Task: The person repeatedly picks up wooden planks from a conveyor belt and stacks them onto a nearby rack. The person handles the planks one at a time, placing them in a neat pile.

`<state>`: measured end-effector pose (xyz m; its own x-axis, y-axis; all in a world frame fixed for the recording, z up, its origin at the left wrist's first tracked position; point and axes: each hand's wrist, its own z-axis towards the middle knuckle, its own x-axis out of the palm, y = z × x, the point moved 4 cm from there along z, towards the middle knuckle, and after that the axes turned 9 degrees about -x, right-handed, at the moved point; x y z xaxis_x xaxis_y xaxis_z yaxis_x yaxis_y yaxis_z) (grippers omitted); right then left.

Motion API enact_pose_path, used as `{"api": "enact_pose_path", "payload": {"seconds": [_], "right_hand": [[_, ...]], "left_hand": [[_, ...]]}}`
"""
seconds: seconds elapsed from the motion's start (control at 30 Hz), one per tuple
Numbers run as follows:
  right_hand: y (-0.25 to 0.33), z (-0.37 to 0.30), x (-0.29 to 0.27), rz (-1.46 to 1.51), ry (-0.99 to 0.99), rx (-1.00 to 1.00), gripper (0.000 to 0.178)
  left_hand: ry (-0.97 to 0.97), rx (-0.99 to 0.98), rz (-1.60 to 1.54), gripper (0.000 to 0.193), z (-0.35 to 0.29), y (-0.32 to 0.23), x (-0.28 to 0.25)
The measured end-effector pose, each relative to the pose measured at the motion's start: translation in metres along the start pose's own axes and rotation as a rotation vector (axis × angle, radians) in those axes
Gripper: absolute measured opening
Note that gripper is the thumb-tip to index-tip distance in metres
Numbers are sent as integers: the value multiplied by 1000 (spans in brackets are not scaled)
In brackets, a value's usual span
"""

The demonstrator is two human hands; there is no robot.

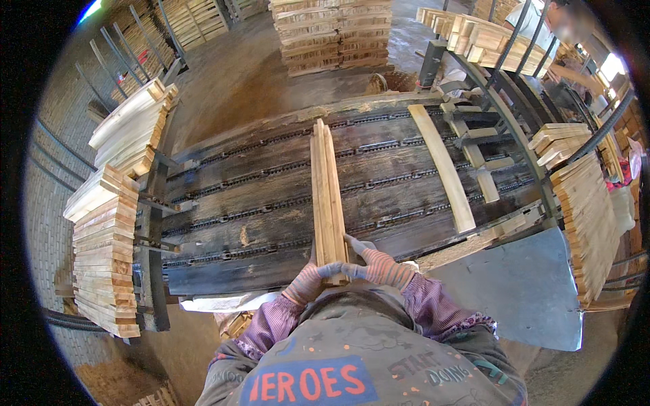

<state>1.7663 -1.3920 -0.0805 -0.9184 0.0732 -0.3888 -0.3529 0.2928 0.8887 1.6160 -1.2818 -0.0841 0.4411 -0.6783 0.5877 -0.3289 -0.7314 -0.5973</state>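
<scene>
A narrow stack of long wooden boards (328, 196) lies lengthwise away from me across the chain conveyor (271, 237). My left hand (306, 281), in a striped work glove, grips the near end from the left side. From the right, my right hand (380, 266) is wrapped round the same end, its thumb up along the side and its fingers meeting those of the left in front. The boards' near end is partly hidden by my gloves. Farther right on the conveyor rests a single pale board (443, 166), apart from the stack.
Piled boards (105, 264) stand at the left behind metal posts. More boards (588, 223) are stacked at the right, beyond a grey metal sheet (508, 284). A tall timber stack (332, 34) stands on the far floor. Another person (535, 24) is at the upper right.
</scene>
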Motion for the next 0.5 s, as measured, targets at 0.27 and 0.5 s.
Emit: {"api": "enact_pose_path", "payload": {"seconds": [0.27, 0.5], "right_hand": [[-69, -26, -129, -165, -330, 156, 95], [-172, -85, -189, -474, -634, 584, 88]], "left_hand": [[41, 24, -266, 74, -15, -4, 36], [-65, 114, -61, 86, -6, -25, 61]]}}
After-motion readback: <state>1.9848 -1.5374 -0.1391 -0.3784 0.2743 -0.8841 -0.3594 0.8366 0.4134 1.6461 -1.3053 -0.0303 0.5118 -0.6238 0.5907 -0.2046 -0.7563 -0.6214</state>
